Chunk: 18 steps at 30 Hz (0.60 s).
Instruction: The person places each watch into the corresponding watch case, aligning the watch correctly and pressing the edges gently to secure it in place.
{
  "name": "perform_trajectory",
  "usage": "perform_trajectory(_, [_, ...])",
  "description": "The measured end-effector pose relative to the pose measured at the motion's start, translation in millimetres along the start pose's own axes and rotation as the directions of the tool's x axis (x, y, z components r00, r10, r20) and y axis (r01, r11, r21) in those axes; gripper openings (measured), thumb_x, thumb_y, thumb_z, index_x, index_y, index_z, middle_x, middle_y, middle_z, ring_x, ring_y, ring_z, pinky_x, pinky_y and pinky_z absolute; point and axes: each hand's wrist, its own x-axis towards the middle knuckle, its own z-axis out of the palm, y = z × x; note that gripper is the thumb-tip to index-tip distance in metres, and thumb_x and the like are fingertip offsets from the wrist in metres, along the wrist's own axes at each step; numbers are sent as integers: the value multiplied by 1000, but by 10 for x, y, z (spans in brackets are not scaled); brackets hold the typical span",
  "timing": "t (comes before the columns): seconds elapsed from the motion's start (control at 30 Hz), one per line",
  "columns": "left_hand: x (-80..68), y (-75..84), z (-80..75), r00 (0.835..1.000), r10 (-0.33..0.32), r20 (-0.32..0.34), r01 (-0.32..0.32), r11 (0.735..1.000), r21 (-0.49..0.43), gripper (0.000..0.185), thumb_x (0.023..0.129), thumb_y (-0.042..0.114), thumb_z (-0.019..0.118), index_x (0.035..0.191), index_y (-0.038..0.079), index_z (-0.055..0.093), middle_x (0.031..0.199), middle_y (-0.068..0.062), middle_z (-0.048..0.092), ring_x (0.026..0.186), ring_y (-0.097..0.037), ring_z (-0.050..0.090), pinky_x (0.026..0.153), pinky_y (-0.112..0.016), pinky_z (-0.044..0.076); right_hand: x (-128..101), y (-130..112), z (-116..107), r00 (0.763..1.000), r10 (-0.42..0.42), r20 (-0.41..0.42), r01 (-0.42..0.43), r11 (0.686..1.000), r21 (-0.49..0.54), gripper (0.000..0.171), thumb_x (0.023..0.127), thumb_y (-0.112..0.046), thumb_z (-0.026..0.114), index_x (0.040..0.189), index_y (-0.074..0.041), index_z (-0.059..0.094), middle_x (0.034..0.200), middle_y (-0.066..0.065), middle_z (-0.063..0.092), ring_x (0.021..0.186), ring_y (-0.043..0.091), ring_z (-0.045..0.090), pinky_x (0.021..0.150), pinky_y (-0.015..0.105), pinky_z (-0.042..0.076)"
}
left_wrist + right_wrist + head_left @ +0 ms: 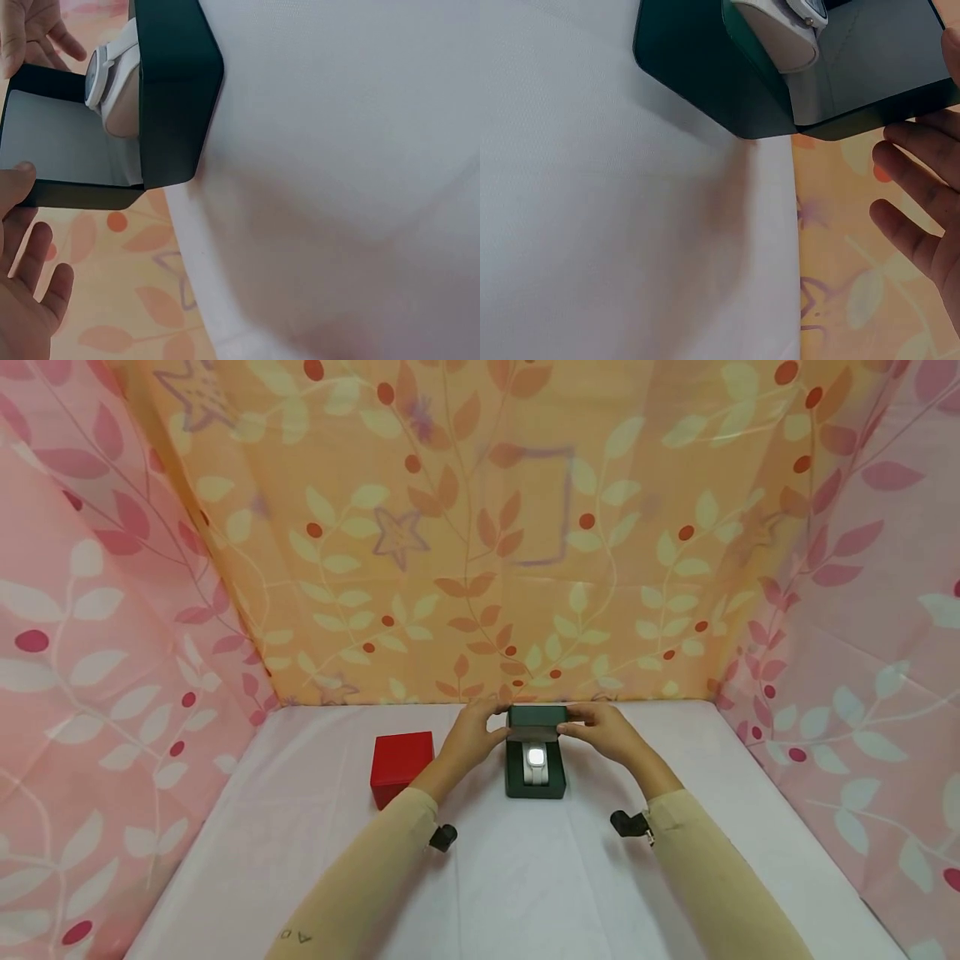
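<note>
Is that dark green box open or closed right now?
Open. The green box has its lid raised upright, with the left hand and right hand touching it, and a white watch shows inside.

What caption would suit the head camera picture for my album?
Both hands, left hand and right hand, hold the lid of an open green box showing a white watch.

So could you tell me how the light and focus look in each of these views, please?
Head view: even, soft light, sharp, with glare on the watch face. Left wrist view: box sharp, the cloth shaded and soft below. Right wrist view: dimmer, the right hand blurred.
</note>
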Motion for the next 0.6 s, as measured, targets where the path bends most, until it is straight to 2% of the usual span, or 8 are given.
perform_trajectory(0.13, [-37, 3, 16, 1000, 19, -6, -19, 998, 52, 51, 90, 27, 81, 138, 17, 66, 145, -6, 60, 139, -28, 49, 111, -46, 47, -32, 17, 4, 1000, 11, -4, -11, 1000, 14, 58, 92, -41, 76, 136, -6, 65, 131, 15, 69, 124, 39, 64, 104, 55, 50])
perform_trajectory(0.2, [-51, 9, 21, 999, 39, -10, -38, 996, 86, 54, 89, 34, 81, 138, 17, 67, 147, -8, 58, 137, -28, 51, 110, -47, 47, -47, 19, 4, 1000, 26, -8, -26, 999, 23, 60, 91, -40, 77, 137, -5, 64, 131, 16, 69, 123, 40, 64, 103, 54, 51])
perform_trajectory(0.3, [-73, 25, 28, 999, 33, -12, -32, 995, 98, 57, 88, 44, 79, 137, 18, 67, 139, -7, 62, 127, -25, 56, 104, -44, 52, -65, 3, 7, 998, 56, -8, -56, 997, 46, 61, 90, -41, 78, 137, -5, 64, 130, 17, 69, 123, 42, 64, 103, 55, 51])
perform_trajectory(0.4, [-90, 52, 31, 1000, -25, -17, 26, 999, 47, 58, 89, 50, 76, 137, 20, 68, 133, -3, 66, 125, -22, 56, 102, -41, 53, -74, -21, 17, 998, 69, -3, -69, 996, 52, 62, 90, -42, 78, 137, -5, 64, 131, 17, 69, 122, 42, 63, 103, 56, 51])
perform_trajectory(0.47, [-95, 71, 33, 997, -69, -16, 69, 998, 7, 56, 89, 51, 75, 136, 21, 69, 135, -1, 66, 126, -22, 55, 104, -41, 53, -82, -32, 25, 997, 76, -5, -76, 996, 44, 65, 89, -44, 78, 138, -4, 64, 132, 18, 68, 122, 43, 63, 103, 57, 51])
perform_trajectory(0.6, [-105, 103, 39, 993, -113, -20, 113, 993, -21, 56, 88, 50, 77, 135, 21, 69, 136, -1, 66, 128, -23, 56, 103, -41, 53, -104, -23, 43, 997, 77, -17, -76, 996, 37, 66, 89, -45, 78, 138, -3, 63, 133, 18, 67, 123, 45, 62, 104, 57, 50])
